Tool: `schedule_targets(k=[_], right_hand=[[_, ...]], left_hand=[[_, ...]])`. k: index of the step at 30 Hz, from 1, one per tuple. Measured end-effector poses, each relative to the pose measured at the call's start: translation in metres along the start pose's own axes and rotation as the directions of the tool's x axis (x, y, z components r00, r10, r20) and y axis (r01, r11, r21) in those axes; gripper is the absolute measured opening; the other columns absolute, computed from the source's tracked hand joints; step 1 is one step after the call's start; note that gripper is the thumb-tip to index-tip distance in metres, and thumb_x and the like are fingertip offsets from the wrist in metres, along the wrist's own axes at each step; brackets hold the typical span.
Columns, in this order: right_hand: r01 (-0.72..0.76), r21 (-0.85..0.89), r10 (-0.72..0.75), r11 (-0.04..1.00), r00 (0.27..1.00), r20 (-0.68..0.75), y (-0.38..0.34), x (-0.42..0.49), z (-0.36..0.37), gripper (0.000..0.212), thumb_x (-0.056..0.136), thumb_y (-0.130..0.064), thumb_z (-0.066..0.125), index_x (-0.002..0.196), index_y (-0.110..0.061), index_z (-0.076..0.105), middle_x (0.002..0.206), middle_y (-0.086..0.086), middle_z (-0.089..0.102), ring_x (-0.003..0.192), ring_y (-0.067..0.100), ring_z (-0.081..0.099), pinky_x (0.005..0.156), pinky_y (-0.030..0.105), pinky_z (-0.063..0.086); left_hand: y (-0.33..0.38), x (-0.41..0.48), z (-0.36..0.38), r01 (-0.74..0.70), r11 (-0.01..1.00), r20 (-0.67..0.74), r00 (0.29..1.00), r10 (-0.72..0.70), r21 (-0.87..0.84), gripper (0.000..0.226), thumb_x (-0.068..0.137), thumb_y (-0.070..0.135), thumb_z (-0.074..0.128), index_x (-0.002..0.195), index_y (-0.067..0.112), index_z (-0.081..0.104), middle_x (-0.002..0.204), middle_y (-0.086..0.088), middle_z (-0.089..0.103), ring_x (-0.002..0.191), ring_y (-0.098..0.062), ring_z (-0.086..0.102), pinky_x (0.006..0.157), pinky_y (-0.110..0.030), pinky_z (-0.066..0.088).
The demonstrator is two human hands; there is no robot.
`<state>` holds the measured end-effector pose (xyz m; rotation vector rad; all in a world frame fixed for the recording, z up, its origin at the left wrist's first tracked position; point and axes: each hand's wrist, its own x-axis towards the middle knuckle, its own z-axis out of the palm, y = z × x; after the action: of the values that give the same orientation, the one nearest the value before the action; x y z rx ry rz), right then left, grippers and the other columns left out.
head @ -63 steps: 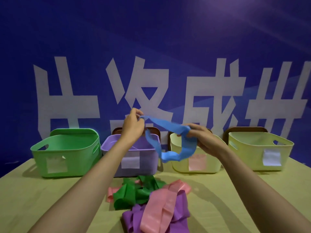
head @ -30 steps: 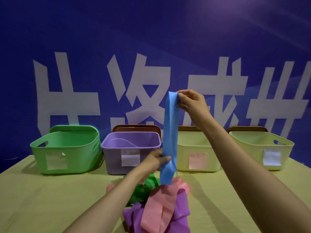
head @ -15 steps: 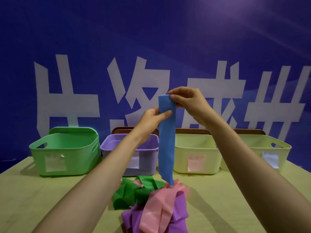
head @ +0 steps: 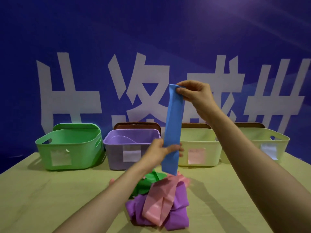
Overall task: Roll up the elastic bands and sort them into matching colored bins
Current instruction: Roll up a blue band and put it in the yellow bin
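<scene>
Head view: the blue band [head: 173, 125] hangs straight up and down between my hands, long axis vertical, above the pile [head: 161, 204] on the counter [head: 50, 190]. My right hand [head: 193, 95] pinches the top end, up high. My left hand [head: 161, 151] grips it low, with a short tail dangling beneath. The left is nearer that free end, so I reckon the roll starts there, winding upward toward the right. The bins [head: 72, 150] line the far side. None looks blue, and the labels are unreadable.

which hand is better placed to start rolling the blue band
Left, probably: the left hand pinches the blue band near its free lower end, while the right hand pinches the top, hanging it straight.
</scene>
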<state>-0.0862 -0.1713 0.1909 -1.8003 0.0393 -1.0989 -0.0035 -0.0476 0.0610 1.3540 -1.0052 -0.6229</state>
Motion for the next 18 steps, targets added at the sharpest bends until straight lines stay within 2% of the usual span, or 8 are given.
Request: schedule_targets(k=[2,4,6,8,10,13,16,18], right_hand=[[-0.009,-0.023,0.010,1.000,1.000,0.015,0.002,-0.005,0.002,0.011,0.089,-0.008,0.063,0.094,-0.016,0.067,0.095,0.000,0.067,0.092,0.012,0.064,0.073,0.020,0.055],[-0.005,0.005,0.005,1.000,1.000,0.019,0.004,-0.010,0.003,0.011,0.089,-0.007,0.062,0.096,-0.015,0.067,0.096,0.001,0.067,0.092,0.012,0.064,0.075,0.022,0.055],[0.000,-0.009,0.001,1.000,0.999,0.035,0.002,-0.015,0.002,0.010,0.090,-0.008,0.062,0.096,-0.015,0.066,0.096,0.001,0.067,0.093,0.011,0.064,0.076,0.022,0.056],[0.003,-0.063,0.001,0.998,0.998,0.068,0.000,-0.020,0.001,0.009,0.090,-0.009,0.062,0.096,-0.015,0.066,0.095,0.001,0.067,0.090,0.010,0.064,0.073,0.020,0.055],[0.002,-0.066,0.003,0.998,0.996,0.088,0.000,-0.027,0.000,0.009,0.089,-0.009,0.063,0.095,-0.015,0.066,0.095,0.001,0.067,0.089,0.009,0.065,0.073,0.020,0.055],[0.006,-0.022,-0.004,1.000,0.996,0.085,-0.003,-0.037,0.000,0.011,0.089,-0.007,0.063,0.092,-0.017,0.066,0.094,0.001,0.068,0.088,0.008,0.066,0.076,0.022,0.056],[-0.045,-0.004,0.045,0.999,0.995,0.091,-0.003,-0.046,-0.001,0.011,0.088,-0.006,0.063,0.091,-0.016,0.066,0.090,0.000,0.068,0.081,0.006,0.067,0.073,0.021,0.056],[-0.111,0.009,0.109,0.994,0.987,0.122,0.003,-0.055,0.000,0.010,0.086,-0.006,0.066,0.090,-0.015,0.067,0.086,-0.001,0.069,0.079,0.005,0.067,0.072,0.021,0.054]], left_hand=[[-0.025,-0.009,0.001,0.084,0.996,0.047,0.995,-0.084,0.003,0.015,0.087,0.006,0.065,0.100,0.001,0.064,0.089,-0.005,0.073,0.074,-0.015,0.070,0.075,-0.025,0.057],[-0.037,-0.014,-0.002,0.154,0.984,0.111,0.980,-0.163,0.086,0.023,0.088,0.007,0.065,0.109,0.000,0.063,0.098,-0.007,0.070,0.081,-0.012,0.068,0.078,-0.021,0.055],[-0.033,-0.016,-0.003,0.129,0.979,0.118,0.982,-0.148,0.157,0.035,0.084,0.013,0.072,0.115,0.006,0.059,0.101,-0.003,0.065,0.087,-0.011,0.063,0.082,-0.023,0.051],[-0.015,-0.016,-0.004,0.037,0.979,0.059,0.997,-0.050,0.200,0.044,0.076,0.022,0.080,0.112,0.017,0.056,0.101,-0.001,0.064,0.092,-0.014,0.062,0.081,-0.025,0.052],[0.006,-0.018,-0.006,-0.037,0.988,-0.005,0.999,0.038,0.152,0.037,0.080,0.024,0.075,0.111,0.018,0.057,0.102,0.000,0.066,0.092,-0.013,0.065,0.075,-0.019,0.054],[0.026,-0.030,-0.007,0.001,0.990,-0.006,1.000,0.000,0.143,0.023,0.093,0.013,0.058,0.113,0.001,0.061,0.099,-0.006,0.069,0.080,-0.009,0.065,0.069,-0.023,0.052],[0.029,-0.060,0.000,0.049,0.997,0.095,0.994,-0.055,0.063,0.016,0.093,0.015,0.057,0.105,0.010,0.066,0.090,0.002,0.073,0.074,-0.010,0.067,0.059,-0.022,0.052],[0.028,-0.082,0.008,0.092,0.995,0.102,0.991,-0.089,-0.022,0.015,0.094,0.016,0.056,0.104,0.014,0.066,0.088,0.002,0.073,0.071,-0.011,0.068,0.051,-0.020,0.052]])
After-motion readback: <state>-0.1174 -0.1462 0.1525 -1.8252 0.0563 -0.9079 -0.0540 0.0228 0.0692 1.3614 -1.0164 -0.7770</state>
